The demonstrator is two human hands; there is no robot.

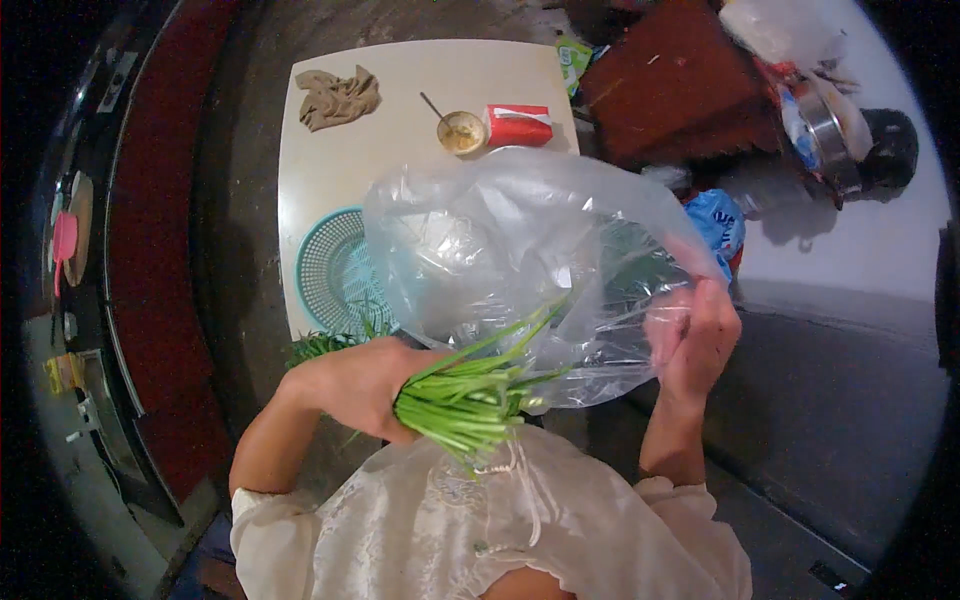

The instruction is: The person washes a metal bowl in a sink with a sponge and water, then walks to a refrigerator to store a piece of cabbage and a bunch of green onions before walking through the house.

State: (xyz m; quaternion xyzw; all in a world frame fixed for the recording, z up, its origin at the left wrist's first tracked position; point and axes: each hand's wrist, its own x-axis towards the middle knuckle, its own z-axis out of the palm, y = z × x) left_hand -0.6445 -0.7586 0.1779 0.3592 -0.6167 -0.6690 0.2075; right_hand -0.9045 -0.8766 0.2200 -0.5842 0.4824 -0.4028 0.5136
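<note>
My left hand (367, 382) is closed around a bunch of long green leafy stalks (465, 409), perhaps garlic chives. Their cut pale ends point toward my right, and darker leaf tips show on the other side of the hand. With my right hand (694, 337) I grip the rim of a large clear plastic bag (510, 217), which hangs spread between my hands and over the table's near part. Some stalk tips lie against the bag. Behind the bag's left side stands a turquoise plastic colander (330, 262), partly covered by it.
On the cream table (360, 172) are a crumpled brown cloth (339, 97), a bowl with a spoon (460, 133) and a red tissue pack (519, 126). A reddish-brown surface (675, 82), a metal pot (829, 142) and a blue bag (716, 225) are at the right.
</note>
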